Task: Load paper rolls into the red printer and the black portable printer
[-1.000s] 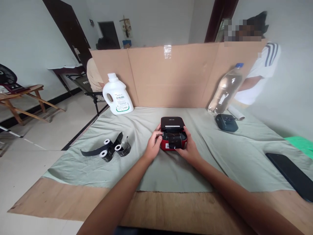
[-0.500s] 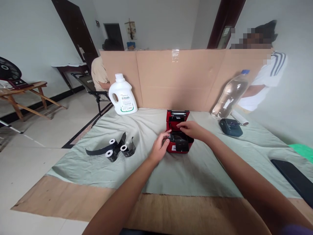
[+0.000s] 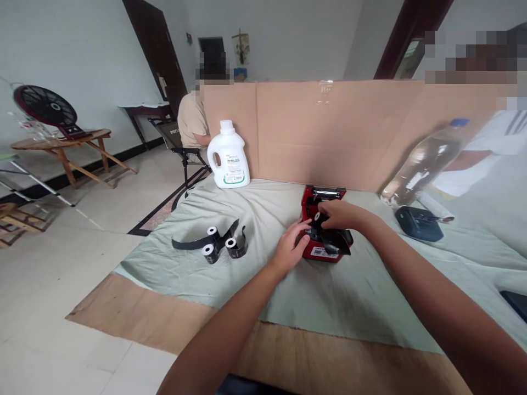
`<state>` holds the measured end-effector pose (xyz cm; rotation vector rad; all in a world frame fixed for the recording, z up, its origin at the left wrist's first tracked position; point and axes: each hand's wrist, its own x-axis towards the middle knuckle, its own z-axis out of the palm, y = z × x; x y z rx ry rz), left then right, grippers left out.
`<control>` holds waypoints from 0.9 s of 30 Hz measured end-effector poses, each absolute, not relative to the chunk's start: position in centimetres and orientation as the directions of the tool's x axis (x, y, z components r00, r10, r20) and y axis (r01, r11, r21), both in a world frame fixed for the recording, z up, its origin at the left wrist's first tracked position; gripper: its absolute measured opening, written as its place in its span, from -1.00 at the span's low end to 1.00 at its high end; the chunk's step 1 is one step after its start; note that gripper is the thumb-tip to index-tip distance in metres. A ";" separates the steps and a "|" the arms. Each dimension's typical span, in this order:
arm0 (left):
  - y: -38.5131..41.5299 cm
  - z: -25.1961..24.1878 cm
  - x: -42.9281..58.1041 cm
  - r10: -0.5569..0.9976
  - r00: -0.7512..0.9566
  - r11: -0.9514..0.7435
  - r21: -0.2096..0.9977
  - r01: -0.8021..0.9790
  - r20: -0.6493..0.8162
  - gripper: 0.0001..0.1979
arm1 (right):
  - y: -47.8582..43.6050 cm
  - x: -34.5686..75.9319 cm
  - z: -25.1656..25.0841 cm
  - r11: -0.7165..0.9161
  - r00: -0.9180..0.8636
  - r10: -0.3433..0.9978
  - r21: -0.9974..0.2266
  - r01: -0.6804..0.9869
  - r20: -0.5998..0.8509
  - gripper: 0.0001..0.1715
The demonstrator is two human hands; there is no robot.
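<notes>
A small red receipt printer (image 3: 321, 254) stands on the cloth with its lid raised. My right hand (image 3: 343, 214) is closed around a black paper roll (image 3: 317, 217) with a white core, holding it above the printer's paper bay. The roll's loose black strip hangs over the printer's front. My left hand (image 3: 291, 246) grips the printer's left edge, fingers on the rim and thumb near the front corner. To the left lie several black things: three paper rolls with white cores, one of them a roll (image 3: 236, 248) with its strip curling up.
A white detergent jug (image 3: 230, 159) and a leaning water bottle (image 3: 424, 164) stand before a cardboard panel (image 3: 321, 131). At right are a dark case (image 3: 419, 224) and a phone (image 3: 514, 303). Two people are beyond the panel. A fan (image 3: 45, 109) stands on a wooden stool at left.
My right hand has lifted the black roll up out of the printer's bay, and its strip has shifted. My left hand stays at the printer. The view has turned left.
</notes>
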<state>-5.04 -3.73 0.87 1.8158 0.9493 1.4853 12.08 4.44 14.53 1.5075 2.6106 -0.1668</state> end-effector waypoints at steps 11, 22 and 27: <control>-3.8 1.3 -5.3 0.797 0.122 -0.604 0.785 0.136 0.592 -0.71 | 3.4 2.2 18.8 0.500 -0.464 0.857 -0.575 0.647 0.224 -0.67; -3.1 0.0 -5.4 0.822 0.182 -0.552 0.833 0.028 0.539 -0.58 | 7.2 -10.9 9.9 0.465 -0.469 0.883 -0.127 0.876 0.001 -0.58; -3.5 0.8 -5.7 0.810 0.185 -0.569 0.822 0.023 0.556 -0.63 | 7.1 -11.2 9.2 0.448 -0.462 0.880 -0.128 0.885 -0.113 -0.54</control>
